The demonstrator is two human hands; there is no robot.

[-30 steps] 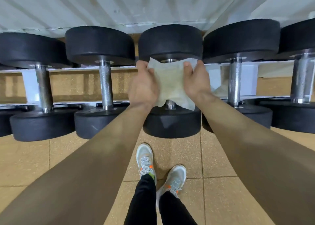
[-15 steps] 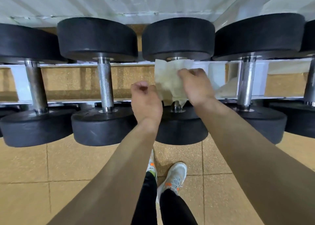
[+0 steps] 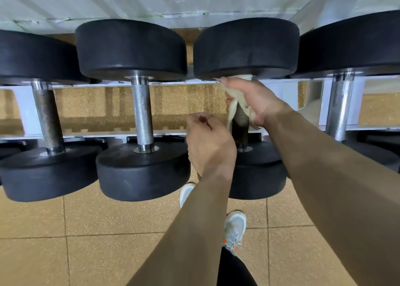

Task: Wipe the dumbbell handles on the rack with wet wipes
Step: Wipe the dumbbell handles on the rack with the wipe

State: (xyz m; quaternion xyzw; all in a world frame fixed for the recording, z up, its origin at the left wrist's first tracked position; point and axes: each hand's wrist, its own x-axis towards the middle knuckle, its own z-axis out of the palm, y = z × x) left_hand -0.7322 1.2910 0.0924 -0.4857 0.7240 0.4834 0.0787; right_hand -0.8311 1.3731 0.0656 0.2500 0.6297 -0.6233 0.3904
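Several black dumbbells with steel handles lie across a white rack point(image 3: 177, 84). My right hand point(image 3: 253, 99) is closed around the upper part of the middle dumbbell's handle point(image 3: 240, 125), with a pale wet wipe point(image 3: 234, 103) wrapped between palm and metal. The wipe's loose ends hang down both sides of the handle. My left hand point(image 3: 208, 142) hovers just left of that handle, fingers curled into a fist, holding nothing. The neighbouring handle point(image 3: 141, 110) to the left is bare knurled steel.
Another dumbbell handle point(image 3: 47, 116) stands further left and one point(image 3: 339, 106) to the right. Tan tiled floor point(image 3: 86, 231) lies below, with my grey shoes point(image 3: 234, 229) under the rack's front. A white panel point(image 3: 151, 2) runs above the rack.
My left hand let go of the wipe and dropped back into a fist. My right hand wrapped the wipe around the middle handle and gripped it. The view moved closer to the rack.
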